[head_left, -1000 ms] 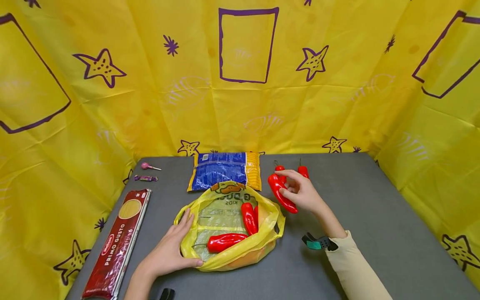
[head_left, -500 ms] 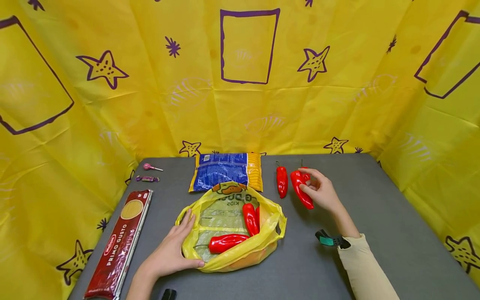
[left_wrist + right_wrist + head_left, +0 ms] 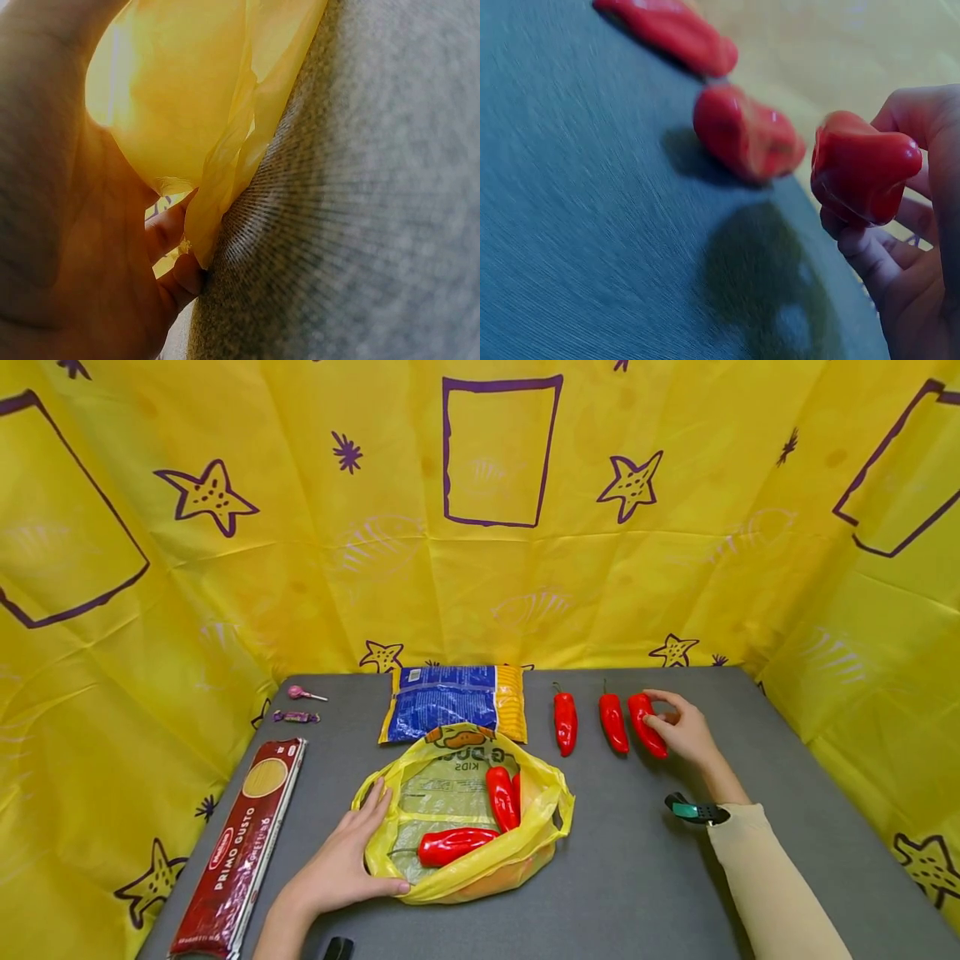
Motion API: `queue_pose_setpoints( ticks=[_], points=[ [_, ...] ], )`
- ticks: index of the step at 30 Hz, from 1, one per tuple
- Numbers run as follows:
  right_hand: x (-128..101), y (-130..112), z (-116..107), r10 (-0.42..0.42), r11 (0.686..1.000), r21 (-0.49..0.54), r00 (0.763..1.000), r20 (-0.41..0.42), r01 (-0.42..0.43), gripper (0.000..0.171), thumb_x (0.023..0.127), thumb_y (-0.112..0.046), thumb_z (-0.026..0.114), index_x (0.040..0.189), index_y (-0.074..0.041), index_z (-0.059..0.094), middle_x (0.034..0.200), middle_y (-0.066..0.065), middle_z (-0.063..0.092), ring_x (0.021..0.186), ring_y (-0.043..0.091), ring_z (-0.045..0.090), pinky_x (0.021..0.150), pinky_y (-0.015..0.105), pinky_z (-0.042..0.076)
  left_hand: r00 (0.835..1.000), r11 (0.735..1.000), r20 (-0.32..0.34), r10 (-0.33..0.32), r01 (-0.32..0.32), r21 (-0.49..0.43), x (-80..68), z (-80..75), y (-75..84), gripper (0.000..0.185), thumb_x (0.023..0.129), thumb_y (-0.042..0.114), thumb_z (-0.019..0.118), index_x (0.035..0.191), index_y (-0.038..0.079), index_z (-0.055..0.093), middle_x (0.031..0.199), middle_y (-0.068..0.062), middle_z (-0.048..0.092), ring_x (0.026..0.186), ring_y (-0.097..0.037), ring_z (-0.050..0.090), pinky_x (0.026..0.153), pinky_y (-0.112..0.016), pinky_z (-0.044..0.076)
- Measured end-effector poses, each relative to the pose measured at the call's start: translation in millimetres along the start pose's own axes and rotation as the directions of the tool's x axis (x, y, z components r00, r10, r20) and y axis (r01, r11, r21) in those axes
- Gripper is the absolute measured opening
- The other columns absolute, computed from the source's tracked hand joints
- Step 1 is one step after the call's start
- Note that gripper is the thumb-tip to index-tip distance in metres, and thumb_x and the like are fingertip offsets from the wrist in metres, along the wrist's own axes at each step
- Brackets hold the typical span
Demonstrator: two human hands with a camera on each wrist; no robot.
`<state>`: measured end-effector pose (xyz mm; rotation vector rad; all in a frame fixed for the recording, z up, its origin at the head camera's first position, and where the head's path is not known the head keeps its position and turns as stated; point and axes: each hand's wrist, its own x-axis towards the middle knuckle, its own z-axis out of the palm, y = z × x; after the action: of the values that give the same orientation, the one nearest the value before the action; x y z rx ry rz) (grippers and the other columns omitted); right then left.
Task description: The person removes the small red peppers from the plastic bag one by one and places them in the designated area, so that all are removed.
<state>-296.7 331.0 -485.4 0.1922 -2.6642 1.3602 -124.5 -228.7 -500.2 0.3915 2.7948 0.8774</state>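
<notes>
My right hand (image 3: 684,732) pinches a long red pepper (image 3: 647,727) between fingers and thumb at the back right. A dark shadow on the table below shows it is raised in the right wrist view, where the held pepper (image 3: 866,169) appears end-on. Just left of it on the table lie two more peppers, a nearer one (image 3: 613,724) and a farther one (image 3: 565,724). My left hand (image 3: 341,860) rests spread along the left side of an open yellow plastic bag (image 3: 517,852), fingers touching its rim. Inside the bag are red peppers (image 3: 456,846), one partly hidden by the wall.
Behind the bag lies a blue and yellow packet (image 3: 442,697). A red spaghetti pack (image 3: 240,852) lies along the left, with a wrapped candy (image 3: 296,717) and a pink lollipop (image 3: 298,692) beyond. Yellow cloth (image 3: 487,593) walls the table's back and sides.
My right hand has carried the held pepper rightward past the other two, which now show fully. My left hand stays on the bag.
</notes>
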Motion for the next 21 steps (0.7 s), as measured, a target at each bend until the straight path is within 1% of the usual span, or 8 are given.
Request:
queue_pose_setpoints(
  ticks=[5,9,12,15,19,21],
  points=[
    [14,14,-10,0.02,0.999,-0.048,1.0,0.003,-0.02,0.049,0.102,-0.013,0.067,0.148,0.001,0.056,0.14,0.03,0.057,0.075,-0.003,0.057,0.059,0.02,0.051,1.0,1.0,0.014,-0.009,0.01,-0.013,1.2,-0.9,0.9,0.133,0.072,0.076,0.084,0.171,0.016,0.019,0.18,-0.005,0.003,0.152,-0.06,0.025,0.112,-0.078,0.032],
    [23,23,-15,0.034,0.997,-0.071,0.999,0.006,-0.034,0.049,0.103,-0.016,0.066,0.148,0.002,0.056,0.139,0.031,0.058,0.073,-0.004,0.057,0.058,0.02,0.05,1.0,1.0,0.013,0.0,0.0,-0.014,2.2,-2.3,1.1,0.133,0.072,0.076,0.084,0.171,0.016,0.019,0.18,-0.006,0.003,0.152,-0.061,0.023,0.112,-0.079,0.031],
    [27,28,-17,0.044,0.996,-0.079,0.999,0.019,-0.043,0.05,0.104,-0.018,0.066,0.149,0.002,0.056,0.139,0.033,0.059,0.074,-0.005,0.057,0.059,0.02,0.05,1.0,1.0,0.007,0.005,-0.005,-0.005,2.3,-3.2,0.7,0.133,0.072,0.077,0.083,0.171,0.015,0.02,0.18,-0.006,0.004,0.151,-0.059,0.027,0.112,-0.077,0.033],
    [27,33,-16,0.057,0.996,-0.067,0.998,0.032,-0.055,0.051,0.104,-0.018,0.066,0.149,0.002,0.055,0.139,0.035,0.059,0.077,-0.007,0.058,0.062,0.018,0.051,1.0,1.0,0.008,-0.003,0.003,0.001,1.4,-3.6,0.7,0.134,0.071,0.078,0.083,0.171,0.015,0.02,0.18,-0.005,0.004,0.15,-0.052,0.032,0.113,-0.075,0.035],
    [28,38,-14,0.086,0.995,-0.044,0.995,0.043,-0.084,0.052,0.104,-0.019,0.065,0.151,0.002,0.054,0.141,0.036,0.058,0.08,-0.008,0.057,0.065,0.017,0.051,1.0,1.0,0.012,-0.01,0.01,-0.004,0.4,-2.1,0.7,0.135,0.07,0.079,0.082,0.171,0.015,0.02,0.18,-0.005,0.005,0.149,-0.048,0.035,0.113,-0.074,0.036],
    [29,38,-14,0.101,0.994,-0.049,0.994,0.046,-0.099,0.053,0.105,-0.02,0.064,0.152,0.002,0.053,0.142,0.036,0.058,0.081,-0.006,0.058,0.066,0.017,0.051,1.0,1.0,0.01,-0.009,0.009,-0.008,0.4,-1.5,0.8,0.135,0.07,0.079,0.082,0.171,0.015,0.02,0.18,-0.004,0.005,0.149,-0.048,0.035,0.113,-0.074,0.036]
  ],
)
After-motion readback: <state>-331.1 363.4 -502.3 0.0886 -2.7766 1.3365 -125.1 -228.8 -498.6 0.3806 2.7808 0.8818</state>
